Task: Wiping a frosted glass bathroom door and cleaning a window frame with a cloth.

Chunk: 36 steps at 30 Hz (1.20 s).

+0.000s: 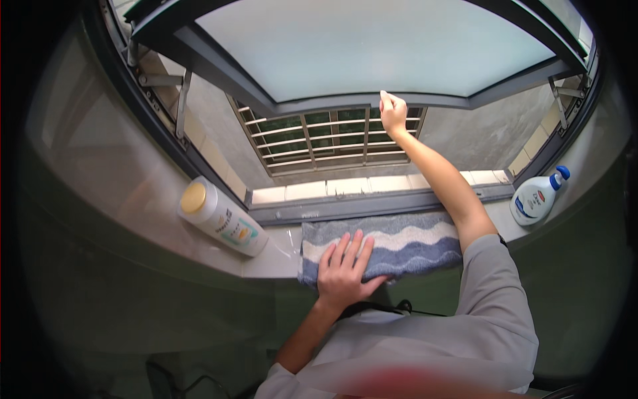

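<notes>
My left hand (343,273) lies flat with spread fingers on a folded towel (413,249) striped in grey, white and blue, which rests on the windowsill. My right arm reaches out over the sill. At its end my right hand (393,110), with fingers curled, is at the lower rail of an outward-tilted awning window sash (324,102) with a frosted glass pane (379,50). The fingers appear closed on the rail or a part of it, but the grip's underside is hidden.
A white shampoo bottle with a gold cap (224,219) stands on the sill at left, a Dove pump bottle with a blue pump (536,199) at right. Metal hinge arms (183,104) join sash and frame. Outside are a grey wall and a barred window (334,137).
</notes>
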Motion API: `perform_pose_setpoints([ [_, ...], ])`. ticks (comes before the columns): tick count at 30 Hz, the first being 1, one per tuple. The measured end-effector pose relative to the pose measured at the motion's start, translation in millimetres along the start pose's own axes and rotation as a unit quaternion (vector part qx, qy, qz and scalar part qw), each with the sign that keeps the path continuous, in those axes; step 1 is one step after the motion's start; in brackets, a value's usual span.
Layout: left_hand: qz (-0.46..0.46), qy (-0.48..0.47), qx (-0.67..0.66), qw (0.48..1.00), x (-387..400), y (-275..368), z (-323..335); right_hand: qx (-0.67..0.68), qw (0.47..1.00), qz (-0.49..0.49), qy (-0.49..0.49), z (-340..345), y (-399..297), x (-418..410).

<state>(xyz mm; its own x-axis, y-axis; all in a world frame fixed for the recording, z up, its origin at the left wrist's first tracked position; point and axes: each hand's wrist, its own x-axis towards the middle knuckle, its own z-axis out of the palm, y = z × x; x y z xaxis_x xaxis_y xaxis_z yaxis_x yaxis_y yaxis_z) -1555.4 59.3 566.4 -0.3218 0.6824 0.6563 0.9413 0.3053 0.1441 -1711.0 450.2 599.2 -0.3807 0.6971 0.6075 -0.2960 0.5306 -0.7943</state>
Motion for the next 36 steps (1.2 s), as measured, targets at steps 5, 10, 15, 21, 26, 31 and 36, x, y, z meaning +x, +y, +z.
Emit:
perform_pose_setpoints([
  [5, -0.006, 0.003, -0.003, 1.000, 2, 3, -2, -0.004, 0.995, 0.075, -0.063, -10, 13, 1],
  [10, 0.001, 0.012, -0.002, 1.000, 0, 3, -2, 0.029, 0.988, 0.100, -0.110, -14, 7, 0],
  [15, -0.011, 0.009, 0.004, 1.000, 0, 5, -2, -0.018, 0.988, 0.051, -0.144, -18, 0, -5],
  [21, -0.008, 0.009, 0.004, 1.000, 2, 4, -2, 0.006, 0.984, 0.079, -0.162, -25, -2, -3],
  [26, -0.014, 0.004, 0.001, 1.000, 2, 9, -3, -0.083, 0.980, 0.084, -0.159, -34, -15, -17],
  [31, -0.019, -0.029, 0.009, 0.999, 4, 12, -6, -0.172, 0.941, 0.002, -0.291, -114, -110, -84],
  [36, -0.028, -0.070, 0.005, 0.997, 13, 18, -14, -0.268, 0.895, -0.150, -0.323, -184, -201, -229],
])
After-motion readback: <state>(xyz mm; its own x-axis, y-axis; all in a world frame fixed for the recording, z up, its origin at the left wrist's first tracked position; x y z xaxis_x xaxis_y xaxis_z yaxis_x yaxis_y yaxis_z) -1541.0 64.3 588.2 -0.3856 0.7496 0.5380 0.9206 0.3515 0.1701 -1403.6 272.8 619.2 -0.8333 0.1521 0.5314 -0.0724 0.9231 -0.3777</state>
